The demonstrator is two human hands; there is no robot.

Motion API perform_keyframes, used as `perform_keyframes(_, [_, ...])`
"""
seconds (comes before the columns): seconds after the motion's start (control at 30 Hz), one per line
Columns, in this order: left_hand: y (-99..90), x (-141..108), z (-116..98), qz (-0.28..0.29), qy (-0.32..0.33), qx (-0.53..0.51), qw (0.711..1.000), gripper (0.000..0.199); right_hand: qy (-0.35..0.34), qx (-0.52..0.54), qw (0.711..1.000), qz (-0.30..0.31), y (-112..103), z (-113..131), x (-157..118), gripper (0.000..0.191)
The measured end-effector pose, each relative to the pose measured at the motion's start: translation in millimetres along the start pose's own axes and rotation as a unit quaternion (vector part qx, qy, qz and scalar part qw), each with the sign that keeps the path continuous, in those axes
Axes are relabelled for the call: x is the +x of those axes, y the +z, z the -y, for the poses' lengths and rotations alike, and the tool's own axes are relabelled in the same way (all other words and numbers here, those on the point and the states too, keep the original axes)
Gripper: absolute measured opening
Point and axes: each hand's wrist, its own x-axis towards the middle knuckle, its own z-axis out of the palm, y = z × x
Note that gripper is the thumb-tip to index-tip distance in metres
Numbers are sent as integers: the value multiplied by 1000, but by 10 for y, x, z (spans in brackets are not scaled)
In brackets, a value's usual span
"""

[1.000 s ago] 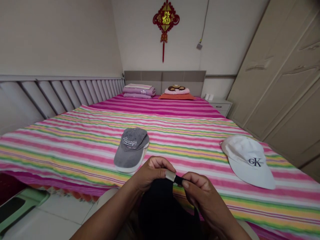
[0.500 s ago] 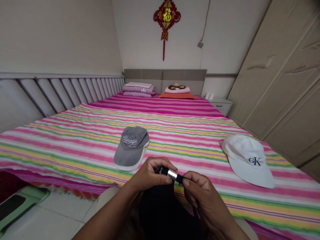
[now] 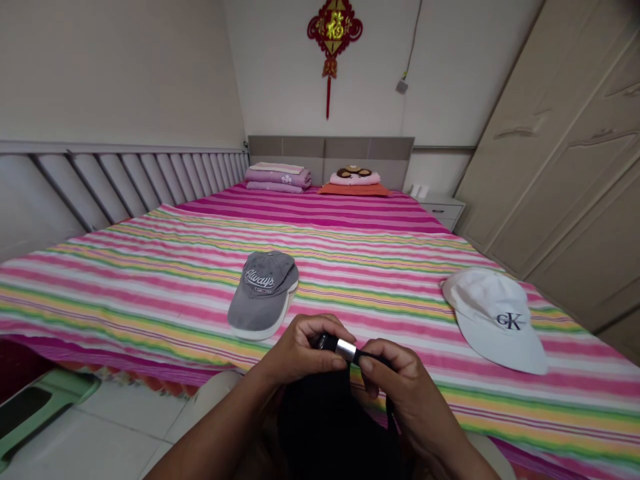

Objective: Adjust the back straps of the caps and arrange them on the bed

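A black cap (image 3: 330,420) hangs low at the bottom centre, over my lap. Its black strap carries a silver metal buckle (image 3: 346,350). My left hand (image 3: 307,343) pinches the strap just left of the buckle, thumb below and fingers above. On the buckle's right side, my right hand (image 3: 395,373) has the strap between thumb and fingers. A grey cap (image 3: 263,293) with white lettering lies on the bed ahead and to the left. Over on the right rests a white cap (image 3: 495,317) with dark letters.
The bed (image 3: 200,293) has a striped cover, with folded bedding (image 3: 277,179) by the headboard (image 3: 350,150). A green stool (image 3: 45,407) stands on the floor at lower left. A nightstand (image 3: 443,210) is beside the wardrobe (image 3: 565,167).
My right hand has shifted slightly left along the strap, closer to the buckle, and more strap shows above its thumb. My left hand keeps its hold, and the two caps on the bed stay put.
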Motion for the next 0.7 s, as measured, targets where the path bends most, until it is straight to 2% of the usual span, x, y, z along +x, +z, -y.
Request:
perform_keyframes(0.27, [-4,-5,11,7,4,14,1000,26,49,132,990,17,72,-73,19,20])
perform_keyframes(0.5, [4,-8,-3,-9,-12,28,1000,26,55,168,984,16,102,-54,-4,21])
perform_keyframes(0.7, [39,-16,43,-6,-40,-56,998,26,58,191,979,42,114,-48,-6,21])
